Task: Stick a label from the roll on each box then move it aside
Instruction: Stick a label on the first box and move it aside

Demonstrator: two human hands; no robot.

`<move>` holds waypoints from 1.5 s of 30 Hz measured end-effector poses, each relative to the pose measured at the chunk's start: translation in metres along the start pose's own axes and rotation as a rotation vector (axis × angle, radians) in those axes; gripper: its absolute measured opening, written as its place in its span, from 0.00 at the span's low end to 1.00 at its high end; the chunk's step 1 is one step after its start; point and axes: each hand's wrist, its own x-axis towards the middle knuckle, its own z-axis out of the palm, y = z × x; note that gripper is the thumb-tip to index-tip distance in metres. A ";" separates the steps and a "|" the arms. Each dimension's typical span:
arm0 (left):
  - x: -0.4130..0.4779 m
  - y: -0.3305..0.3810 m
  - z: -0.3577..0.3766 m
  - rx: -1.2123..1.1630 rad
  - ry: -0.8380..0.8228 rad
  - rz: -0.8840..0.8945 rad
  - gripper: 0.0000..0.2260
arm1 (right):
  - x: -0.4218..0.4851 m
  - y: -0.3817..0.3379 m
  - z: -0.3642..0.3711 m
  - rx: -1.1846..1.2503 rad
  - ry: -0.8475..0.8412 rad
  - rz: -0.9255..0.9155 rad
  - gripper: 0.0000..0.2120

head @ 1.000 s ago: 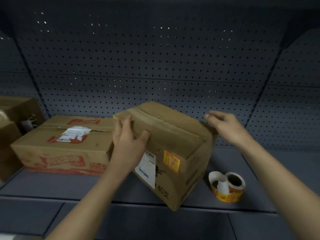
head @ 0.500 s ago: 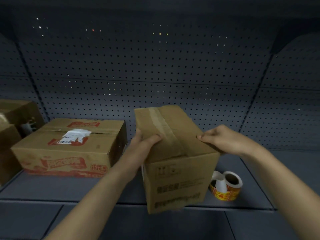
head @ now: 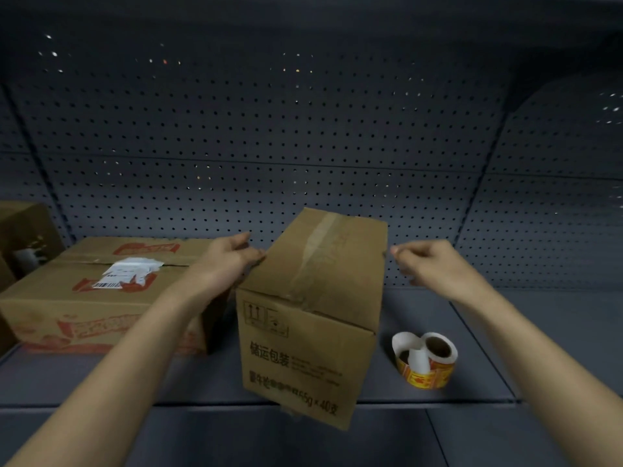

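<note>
A brown cardboard box [head: 313, 318] with a taped top seam stands upright on the dark shelf [head: 202, 382], its black-printed face toward me. My left hand [head: 229, 261] touches the box's upper left edge with thumb and fingertips. Beside the upper right corner, my right hand [head: 435, 267] has loosely curled fingers, holds nothing, and sits at most a sliver off the cardboard. The label roll [head: 426, 360], yellow and red with a white loose end, lies on the shelf to the right of the box.
A wide flat box [head: 97, 298] with red print and a white shipping label lies left of the central box. Another box [head: 20, 237] stands at the far left edge. A perforated grey back wall [head: 303, 146] closes the shelf behind.
The box has been turned from a tilted position and set down with its printed end facing me. My right hand has come off its top edge; my left hand slid to the left edge.
</note>
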 end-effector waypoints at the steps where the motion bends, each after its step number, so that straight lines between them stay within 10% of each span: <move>1: -0.009 0.001 0.001 0.054 0.049 0.046 0.28 | 0.013 0.003 -0.001 0.022 0.027 -0.012 0.06; 9: -0.100 0.014 0.043 0.513 0.053 0.389 0.26 | 0.103 -0.002 0.015 -0.011 0.064 -0.059 0.26; 15: -0.101 0.000 0.070 0.858 0.043 0.459 0.41 | 0.126 -0.001 0.024 -0.167 -0.150 -0.056 0.22; 27: -0.062 0.004 0.037 0.860 0.036 0.349 0.51 | 0.092 0.031 -0.012 -0.253 0.038 -0.049 0.20; 45: 0.046 -0.019 0.018 0.791 0.020 0.361 0.40 | 0.032 0.020 0.021 -0.602 0.412 0.035 0.28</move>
